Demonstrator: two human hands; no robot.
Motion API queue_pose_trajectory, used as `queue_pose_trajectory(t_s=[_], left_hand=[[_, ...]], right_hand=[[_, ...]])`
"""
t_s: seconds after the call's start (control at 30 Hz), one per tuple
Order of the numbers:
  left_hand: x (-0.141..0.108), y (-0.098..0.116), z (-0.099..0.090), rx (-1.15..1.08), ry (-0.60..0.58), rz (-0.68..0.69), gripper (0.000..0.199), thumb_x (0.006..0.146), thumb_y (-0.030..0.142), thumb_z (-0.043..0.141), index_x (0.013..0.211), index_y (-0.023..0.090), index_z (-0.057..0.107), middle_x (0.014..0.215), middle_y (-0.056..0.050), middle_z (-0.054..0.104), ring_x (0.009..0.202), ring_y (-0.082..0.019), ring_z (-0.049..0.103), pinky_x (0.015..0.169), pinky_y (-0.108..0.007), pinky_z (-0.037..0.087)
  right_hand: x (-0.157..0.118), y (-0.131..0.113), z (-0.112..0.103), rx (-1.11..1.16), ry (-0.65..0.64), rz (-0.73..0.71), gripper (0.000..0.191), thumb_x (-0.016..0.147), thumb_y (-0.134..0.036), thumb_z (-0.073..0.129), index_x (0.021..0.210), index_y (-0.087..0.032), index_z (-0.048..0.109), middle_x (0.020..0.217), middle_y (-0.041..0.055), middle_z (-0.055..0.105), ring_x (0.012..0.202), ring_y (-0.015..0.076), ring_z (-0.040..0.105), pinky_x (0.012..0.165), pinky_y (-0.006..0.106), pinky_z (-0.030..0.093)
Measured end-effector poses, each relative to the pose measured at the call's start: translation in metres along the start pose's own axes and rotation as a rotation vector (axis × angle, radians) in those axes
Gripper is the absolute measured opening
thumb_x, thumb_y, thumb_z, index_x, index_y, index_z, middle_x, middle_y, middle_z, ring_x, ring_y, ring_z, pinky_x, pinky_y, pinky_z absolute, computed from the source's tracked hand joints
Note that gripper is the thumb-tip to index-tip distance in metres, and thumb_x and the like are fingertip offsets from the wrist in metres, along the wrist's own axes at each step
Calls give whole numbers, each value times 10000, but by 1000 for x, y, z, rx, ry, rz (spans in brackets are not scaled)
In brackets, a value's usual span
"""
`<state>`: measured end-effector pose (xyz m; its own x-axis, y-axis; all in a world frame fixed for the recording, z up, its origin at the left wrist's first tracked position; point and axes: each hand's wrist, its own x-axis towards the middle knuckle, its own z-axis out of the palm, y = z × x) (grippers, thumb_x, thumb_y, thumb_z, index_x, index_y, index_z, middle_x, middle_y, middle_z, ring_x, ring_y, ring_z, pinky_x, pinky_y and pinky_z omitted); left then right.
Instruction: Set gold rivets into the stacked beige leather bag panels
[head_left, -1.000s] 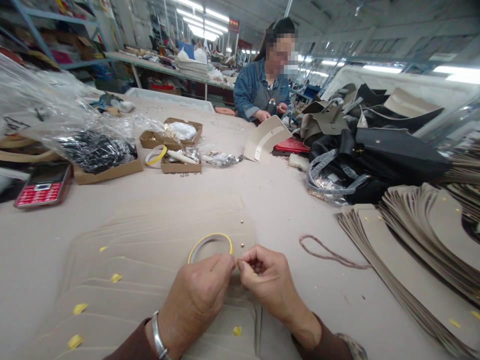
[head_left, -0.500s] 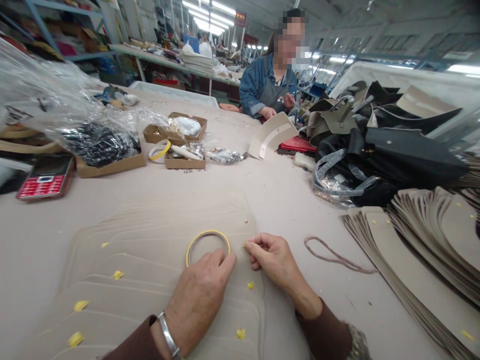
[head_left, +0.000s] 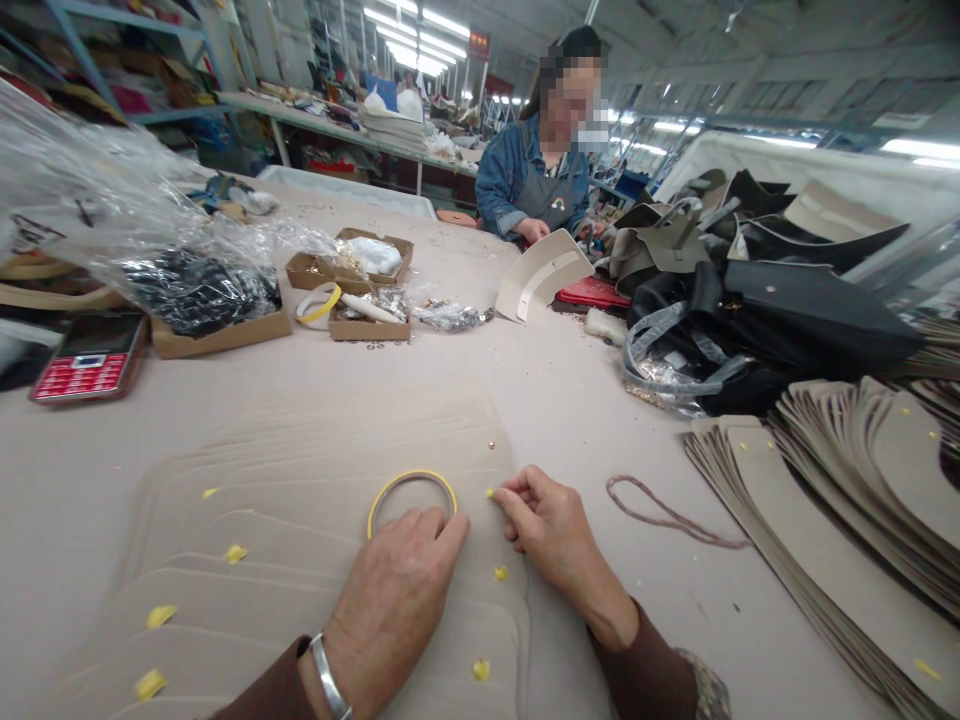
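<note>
My left hand (head_left: 401, 590) is closed around the near side of a roll of yellow tape (head_left: 414, 474), resting over a fanned stack of beige panels (head_left: 315, 580). Its fingertips are hidden under the hand. Just to the right, my right hand (head_left: 555, 530) pinches a small piece of yellow tape (head_left: 490, 493) at the right edge of one panel. Several yellow tape bits (head_left: 161, 616) stick to the panels along both sides. A small metal stud (head_left: 491, 445) sits on the panel beyond my right fingertips.
Right of my hands lie a brown cord loop (head_left: 667, 515) and stacked curved strips (head_left: 780, 500). Black bags (head_left: 810, 320) are piled behind. At left are a red-keyed phone (head_left: 90, 357) and cardboard boxes (head_left: 225, 335) of hardware. A co-worker (head_left: 517, 180) sits across the table.
The yellow piece at my right fingertips shows more clearly, and both hands stay nearly in place. Across the table, the co-worker's raised hand has come down.
</note>
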<state>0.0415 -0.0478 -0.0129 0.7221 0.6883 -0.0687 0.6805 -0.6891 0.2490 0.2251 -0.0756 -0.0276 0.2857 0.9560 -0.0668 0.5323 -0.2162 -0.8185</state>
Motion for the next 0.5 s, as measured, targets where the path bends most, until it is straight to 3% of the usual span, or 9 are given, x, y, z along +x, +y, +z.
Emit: queue_pose_trajectory(t_s=[0.13,0.27,0.4,0.5], left_hand=[[0,1,-1,4,1,13,218,873,30,424,874,211,546,812,-31,589,766,-243,588,707,-429,518],[1,0,4,27,66,41,183,882,69,439,859,214,549,791,-28,589,743,-246,585,693,-442,519],[1,-6,8,8,188,101,169,901,105,435,828,209,547,744,-20,586,678,-228,584,640,-400,523],[1,-14,6,-87,370,185,189,941,132,385,927,193,564,722,-14,607,639,-183,607,599,-301,523]], right_hand=[[-9,1,4,-123,63,-140,142,853,-244,586,767,-192,686,643,10,670,588,136,607,573,220,428],[-4,0,13,-184,128,-148,161,857,-228,587,744,-185,694,676,16,694,617,138,622,603,226,413],[5,-3,11,-199,113,-152,168,851,-201,592,719,-180,693,650,1,685,591,123,605,592,220,396],[4,-4,1,-208,11,-194,163,847,-191,593,717,-180,693,629,-8,673,571,118,587,575,219,395]])
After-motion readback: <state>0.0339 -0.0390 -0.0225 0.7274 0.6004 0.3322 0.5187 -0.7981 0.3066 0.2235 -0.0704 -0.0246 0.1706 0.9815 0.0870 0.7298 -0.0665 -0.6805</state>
